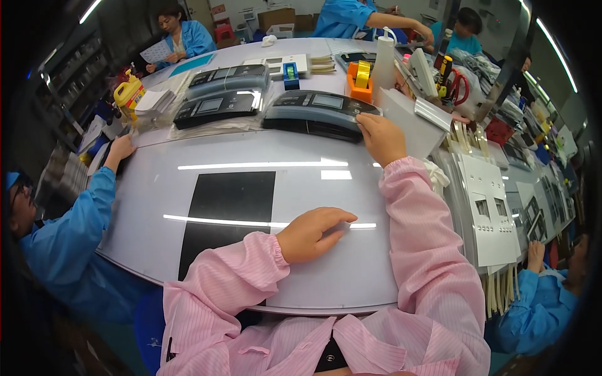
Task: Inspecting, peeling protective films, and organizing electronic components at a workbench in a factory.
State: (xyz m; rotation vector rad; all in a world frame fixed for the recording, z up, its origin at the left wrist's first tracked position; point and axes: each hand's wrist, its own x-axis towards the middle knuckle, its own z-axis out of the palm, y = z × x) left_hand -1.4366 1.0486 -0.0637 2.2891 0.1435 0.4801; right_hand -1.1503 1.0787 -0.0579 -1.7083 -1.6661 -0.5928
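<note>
My right hand (382,139) reaches forward to a stack of black curved panels (311,114) with small clear windows. Its fingertips pinch the right end of the stack's top panel; how many panels they grip is hidden. Over the white tabletop (338,269) nearer me, my left hand (315,234) holds nothing, with thumb and fingers apart. To the left of the gripped stack lie two more piles of similar black panels, a nearer pile (216,108) and a farther pile (227,78).
A black rectangle (229,213) lies on the tabletop left of centre. An orange tape dispenser (360,84), a squeeze bottle (384,59) and a white box (407,119) stand beyond my right hand. White punched sheets (489,207) hang at right. Co-workers in blue sit around.
</note>
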